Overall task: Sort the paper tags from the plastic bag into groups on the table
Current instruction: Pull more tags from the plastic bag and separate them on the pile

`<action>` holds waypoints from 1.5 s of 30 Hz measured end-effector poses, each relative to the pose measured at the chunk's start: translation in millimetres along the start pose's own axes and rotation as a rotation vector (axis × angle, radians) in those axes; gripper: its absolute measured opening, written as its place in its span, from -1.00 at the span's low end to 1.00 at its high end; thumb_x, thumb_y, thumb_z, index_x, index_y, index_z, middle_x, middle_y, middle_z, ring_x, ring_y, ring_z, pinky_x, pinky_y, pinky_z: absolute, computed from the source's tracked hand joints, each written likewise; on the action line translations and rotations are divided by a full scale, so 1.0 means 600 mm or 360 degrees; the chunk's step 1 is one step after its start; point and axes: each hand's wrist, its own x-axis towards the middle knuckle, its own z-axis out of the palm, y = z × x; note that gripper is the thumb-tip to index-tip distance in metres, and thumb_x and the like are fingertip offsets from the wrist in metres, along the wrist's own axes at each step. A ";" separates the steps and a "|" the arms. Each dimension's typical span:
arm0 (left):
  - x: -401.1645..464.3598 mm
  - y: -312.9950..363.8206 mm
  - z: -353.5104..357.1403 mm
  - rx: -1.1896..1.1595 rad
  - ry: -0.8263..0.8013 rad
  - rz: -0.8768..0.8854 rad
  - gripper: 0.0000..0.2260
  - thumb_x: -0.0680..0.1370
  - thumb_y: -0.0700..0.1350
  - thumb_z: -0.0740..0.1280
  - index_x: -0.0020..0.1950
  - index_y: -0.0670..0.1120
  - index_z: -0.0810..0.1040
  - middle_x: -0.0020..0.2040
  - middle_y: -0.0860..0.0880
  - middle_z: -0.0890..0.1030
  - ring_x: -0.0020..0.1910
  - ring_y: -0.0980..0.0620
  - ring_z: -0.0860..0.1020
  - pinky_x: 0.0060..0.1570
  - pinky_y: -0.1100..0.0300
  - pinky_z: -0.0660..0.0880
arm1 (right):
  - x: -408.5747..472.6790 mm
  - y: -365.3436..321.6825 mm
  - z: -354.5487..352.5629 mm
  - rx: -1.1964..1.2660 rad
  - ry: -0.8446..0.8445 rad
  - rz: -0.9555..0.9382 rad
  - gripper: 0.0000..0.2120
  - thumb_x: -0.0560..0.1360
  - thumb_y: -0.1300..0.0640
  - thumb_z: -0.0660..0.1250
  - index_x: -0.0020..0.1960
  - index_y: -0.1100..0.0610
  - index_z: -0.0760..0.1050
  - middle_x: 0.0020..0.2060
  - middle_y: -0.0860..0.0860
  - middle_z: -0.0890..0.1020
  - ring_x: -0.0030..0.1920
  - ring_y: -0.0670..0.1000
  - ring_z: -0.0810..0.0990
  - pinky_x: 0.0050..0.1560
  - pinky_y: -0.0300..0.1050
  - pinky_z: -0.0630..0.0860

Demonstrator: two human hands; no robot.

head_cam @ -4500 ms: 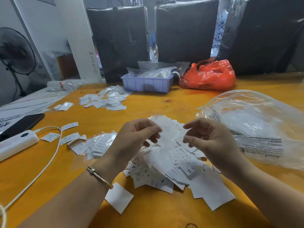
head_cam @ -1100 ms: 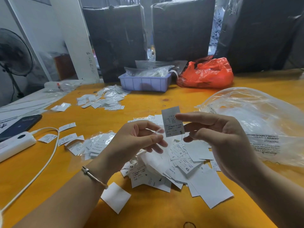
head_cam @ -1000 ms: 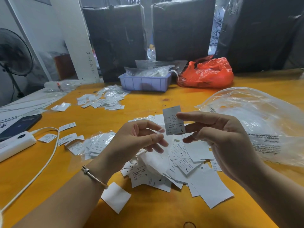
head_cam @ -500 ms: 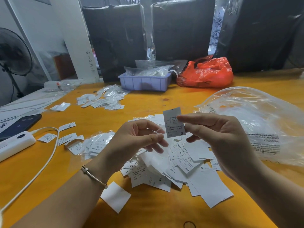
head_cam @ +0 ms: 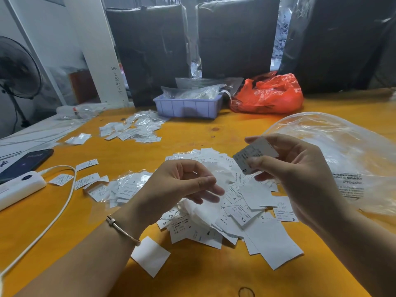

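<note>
The right hand (head_cam: 300,172) pinches one tag (head_cam: 254,154) over the pile (head_cam: 240,202); the left hand (head_cam: 182,187) hangs loosely curled, holding nothing.

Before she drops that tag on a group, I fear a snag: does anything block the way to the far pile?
Nothing visible: bare table lies between the tag in the right hand and the far pile.

Right hand (head_cam: 300,168) pinches a tag (head_cam: 254,154) above the pile (head_cam: 235,211)
</note>
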 end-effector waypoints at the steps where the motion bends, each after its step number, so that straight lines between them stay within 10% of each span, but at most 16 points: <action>1: 0.000 0.001 0.000 0.0006 -0.0001 0.0008 -0.84 0.49 -0.05 0.43 -0.08 -0.14 0.64 -0.07 -0.15 0.73 -0.08 -0.12 0.72 -0.24 0.24 0.60 | -0.001 -0.001 0.000 -0.0008 0.0000 -0.0009 -0.75 0.40 0.38 0.42 -0.06 0.06 0.65 -0.24 0.04 0.72 -0.29 -0.01 0.67 -0.34 -0.26 0.55; 17: -0.004 0.005 0.004 0.0023 0.0010 0.0111 -0.92 0.45 -0.11 0.49 -0.11 -0.09 0.71 -0.10 -0.14 0.74 -0.10 -0.10 0.72 -0.23 0.28 0.57 | -0.012 -0.005 0.011 -0.0016 -0.0123 -0.0264 -0.76 0.34 0.40 0.48 -0.05 0.19 0.61 -0.24 0.01 0.73 -0.29 -0.03 0.71 -0.33 -0.37 0.52; 24: -0.004 0.005 0.003 0.0028 0.0000 0.0153 -0.92 0.45 -0.09 0.49 -0.09 -0.05 0.71 -0.08 -0.13 0.74 -0.09 -0.10 0.72 -0.22 0.27 0.58 | -0.008 0.001 0.003 -0.0605 0.0049 -0.0542 -0.65 0.49 0.41 0.33 0.14 0.06 0.64 -0.21 0.01 0.67 -0.31 -0.11 0.67 -0.35 -0.38 0.49; 33: -0.004 0.001 0.003 0.0090 -0.0004 0.0171 -0.93 0.45 -0.07 0.49 -0.10 -0.03 0.72 -0.17 -0.09 0.73 -0.14 -0.07 0.72 -0.25 0.30 0.54 | 0.000 0.009 0.004 -0.0555 -0.0731 -0.0094 -0.81 0.36 -0.04 0.47 -0.15 0.07 0.68 -0.28 -0.02 0.68 -0.26 -0.09 0.61 -0.27 -0.27 0.48; 45: -0.004 0.001 0.001 0.0140 -0.0047 0.0113 -0.92 0.49 -0.09 0.47 -0.10 -0.09 0.72 -0.13 -0.11 0.74 -0.16 -0.07 0.71 -0.25 0.29 0.54 | 0.008 0.011 -0.006 -0.0099 -0.0148 -0.0112 -0.92 0.40 0.25 0.45 -0.24 0.12 0.68 -0.40 0.07 0.66 -0.40 -0.08 0.52 -0.40 -0.28 0.42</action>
